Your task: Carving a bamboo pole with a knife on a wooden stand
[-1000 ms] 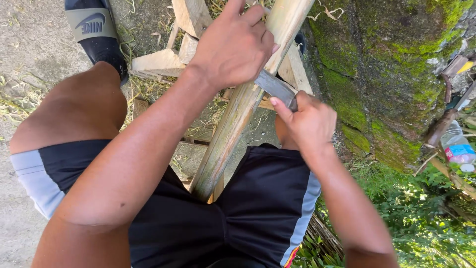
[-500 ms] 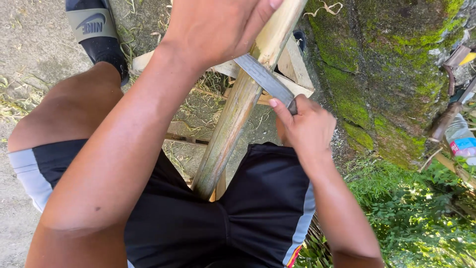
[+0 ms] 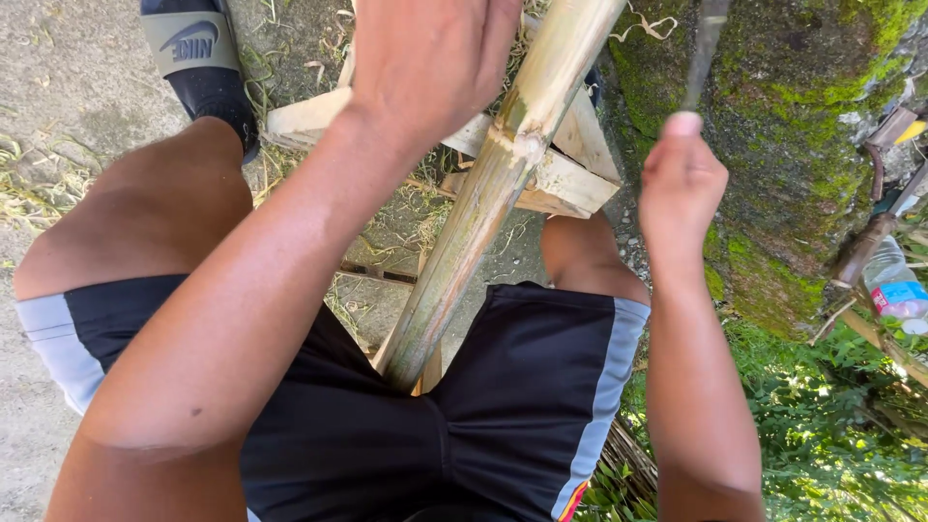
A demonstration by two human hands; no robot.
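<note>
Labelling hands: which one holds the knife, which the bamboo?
The right hand holds the knife, blade raised clear of the bamboo pole. The left hand has its grip on the pole.

Outdoor yard — mossy wall (image 3: pixel 773 145), weeds (image 3: pixel 831 435)

Outdoors in bright daylight, a bare concrete floor (image 3: pixel 68 87) strewn with dry grass clippings (image 3: pixel 29 184) stretches along the left. A moss-covered stone wall (image 3: pixel 783 164) rises on the right, above leafy green plants (image 3: pixel 841 435), with a clear plastic bottle (image 3: pixel 894 285) and weathered sticks (image 3: pixel 865 242) lying just beside it
</note>
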